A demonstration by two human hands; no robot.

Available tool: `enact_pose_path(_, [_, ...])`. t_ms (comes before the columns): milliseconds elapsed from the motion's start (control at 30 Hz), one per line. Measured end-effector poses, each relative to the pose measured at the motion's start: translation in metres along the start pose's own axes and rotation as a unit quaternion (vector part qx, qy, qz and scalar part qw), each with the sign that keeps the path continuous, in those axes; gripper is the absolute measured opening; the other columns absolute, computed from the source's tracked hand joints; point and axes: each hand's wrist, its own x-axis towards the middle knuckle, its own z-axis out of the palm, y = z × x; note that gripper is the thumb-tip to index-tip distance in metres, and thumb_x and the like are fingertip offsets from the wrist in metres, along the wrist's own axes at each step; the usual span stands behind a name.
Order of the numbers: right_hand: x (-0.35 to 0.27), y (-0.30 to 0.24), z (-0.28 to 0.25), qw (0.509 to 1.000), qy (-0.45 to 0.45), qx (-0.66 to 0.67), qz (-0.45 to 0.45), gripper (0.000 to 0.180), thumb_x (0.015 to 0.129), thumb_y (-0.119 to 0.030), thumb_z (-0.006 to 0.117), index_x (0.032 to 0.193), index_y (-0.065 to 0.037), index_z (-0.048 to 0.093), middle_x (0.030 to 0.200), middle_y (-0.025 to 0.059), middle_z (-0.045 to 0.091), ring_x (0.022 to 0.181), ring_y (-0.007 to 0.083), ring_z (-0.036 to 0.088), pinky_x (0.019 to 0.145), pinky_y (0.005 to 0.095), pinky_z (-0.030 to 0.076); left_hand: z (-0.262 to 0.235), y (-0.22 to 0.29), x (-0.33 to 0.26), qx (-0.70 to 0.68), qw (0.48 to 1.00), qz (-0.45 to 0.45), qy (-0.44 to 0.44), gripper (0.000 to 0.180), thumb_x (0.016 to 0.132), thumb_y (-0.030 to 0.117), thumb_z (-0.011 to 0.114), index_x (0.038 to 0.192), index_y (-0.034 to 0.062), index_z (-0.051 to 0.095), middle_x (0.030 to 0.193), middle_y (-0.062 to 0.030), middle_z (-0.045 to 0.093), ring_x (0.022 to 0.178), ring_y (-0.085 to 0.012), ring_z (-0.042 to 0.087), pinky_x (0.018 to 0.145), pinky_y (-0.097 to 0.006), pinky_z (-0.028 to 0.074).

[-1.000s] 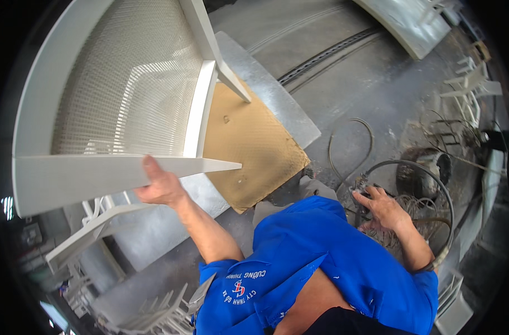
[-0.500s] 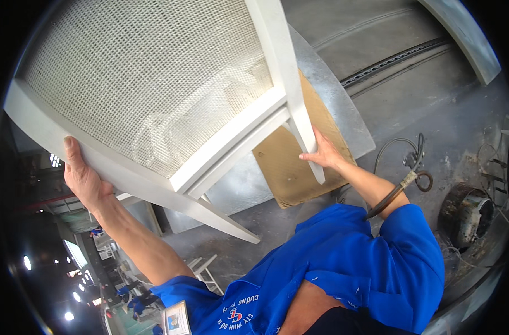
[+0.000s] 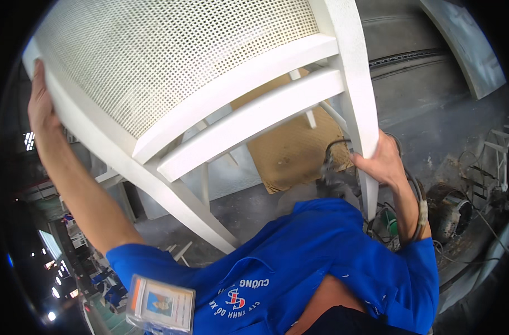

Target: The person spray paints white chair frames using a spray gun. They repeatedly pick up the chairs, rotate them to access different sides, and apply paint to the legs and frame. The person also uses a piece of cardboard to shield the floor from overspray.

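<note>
Overhead, a white chair (image 3: 209, 95) fills the upper half of the frame, tilted, its perforated mesh panel (image 3: 165, 56) toward the camera and its rails running from lower left to upper right; the left hand (image 3: 41, 106), at the upper left of the frame, lies flat along the chair's outer edge, fingers stretched up against the frame and thumb side pressed to it, not curled round; the right hand (image 3: 380, 162), at centre right, is wrapped round the chair's upright leg (image 3: 357, 95), fingers closed on it; both arms reach up from a blue shirt (image 3: 321, 262) that takes up the lower middle of the frame; a card in a clear sleeve (image 3: 160, 304) hangs at the shirt's lower left; behind the chair, near the centre, a brown board (image 3: 296, 151) lies on a grey surface; a dark hose (image 3: 417, 201) loops beside the right forearm; at the right of the frame a round dark metal object (image 3: 450, 212) sits on the dusty floor (image 3: 433, 134) among thin wires; more white furniture parts (image 3: 112, 178) show at the left, below the chair, partly hidden by the left arm.
</note>
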Motion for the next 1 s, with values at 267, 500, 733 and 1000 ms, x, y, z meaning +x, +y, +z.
enact_pose_path(267, [-0.049, -0.031, -0.025, 0.993, -0.016, -0.074, 0.093, 0.067, 0.067, -0.020, 0.081, 0.126, 0.007, 0.062, 0.097, 0.0244, 0.075, 0.087, 0.0345, 0.076, 0.082, 0.0411, 0.058, 0.052, -0.213, 0.060, -0.048, 0.983, -0.151, -0.089, 0.075, 0.094, 0.049, 0.075, 0.135, -0.0116, 0.058, 0.125, -0.0222, 0.070, 0.106, -0.0294, 0.071, 0.091, -0.039, 0.059])
enact_pose_path(500, [-0.032, 0.004, -0.019, 0.987, -0.013, -0.094, 0.129, 0.083, 0.070, -0.022, 0.080, 0.143, 0.003, 0.051, 0.105, 0.0259, 0.075, 0.094, 0.0358, 0.076, 0.089, 0.0423, 0.057, 0.109, -0.341, 0.055, 0.055, 0.973, -0.212, -0.071, 0.083, 0.089, 0.053, 0.079, 0.128, -0.0181, 0.061, 0.122, -0.0251, 0.071, 0.107, -0.0308, 0.071, 0.093, -0.039, 0.057])
enact_pose_path(733, [0.000, 0.014, -0.025, 0.970, -0.072, -0.164, 0.167, 0.081, 0.071, -0.030, 0.078, 0.142, 0.000, 0.054, 0.110, 0.0280, 0.073, 0.101, 0.0417, 0.073, 0.093, 0.0463, 0.055, 0.143, -0.402, 0.041, 0.057, 0.961, -0.267, -0.035, 0.067, 0.095, 0.036, 0.076, 0.125, -0.0222, 0.059, 0.119, -0.0292, 0.070, 0.097, -0.0352, 0.074, 0.082, -0.043, 0.060])
enact_pose_path(1000, [0.061, 0.009, -0.038, 0.980, -0.061, -0.130, 0.137, 0.072, 0.072, -0.035, 0.079, 0.130, 0.004, 0.063, 0.101, 0.0262, 0.074, 0.097, 0.0376, 0.073, 0.091, 0.0424, 0.054, 0.129, -0.406, -0.047, 0.085, 0.960, -0.199, -0.180, 0.063, 0.098, 0.031, 0.072, 0.142, -0.0085, 0.051, 0.131, -0.0239, 0.067, 0.118, -0.0334, 0.067, 0.099, -0.040, 0.055])
